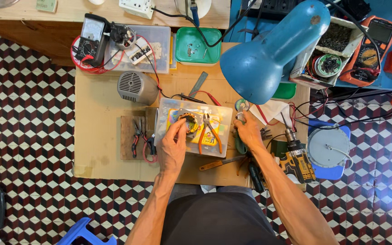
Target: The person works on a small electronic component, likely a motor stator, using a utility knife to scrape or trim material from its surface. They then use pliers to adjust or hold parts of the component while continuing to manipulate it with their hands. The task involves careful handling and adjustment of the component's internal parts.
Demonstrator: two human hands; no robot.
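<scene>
Both forearms are stretched forward, the left hand (pixel 173 145) curled fingers-down, the right hand (pixel 249 131) closed in a pinch.

A cardboard sheet (pixel 100 136) covers the low tabletop above the checkered tile floor (pixel 28 136). On it lie a grey fan motor (pixel 137 87), a clear plastic box (pixel 191 128), a green tray (pixel 199 45), a wooden block (pixel 130 137) bearing pliers (pixel 136 136), and a cordless drill (pixel 298 156).

lamp (pixel 268 54) hides bench (partly), stool (pixel 80 233) cropped
</scene>
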